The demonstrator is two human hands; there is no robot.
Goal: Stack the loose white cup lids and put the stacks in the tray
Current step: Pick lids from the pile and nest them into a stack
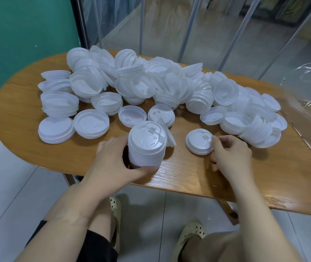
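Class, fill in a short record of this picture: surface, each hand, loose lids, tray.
surface: oval wooden table
left hand: grips an upright stack of lids
right hand: fingers pinch the rim of a single lid lying on the table
loose lids: heaped across the far half
tray: clear plastic, at the right edge

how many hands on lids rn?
2. Left hand grips the lid stack near the table's front edge; right hand pinches the single lid beside it.
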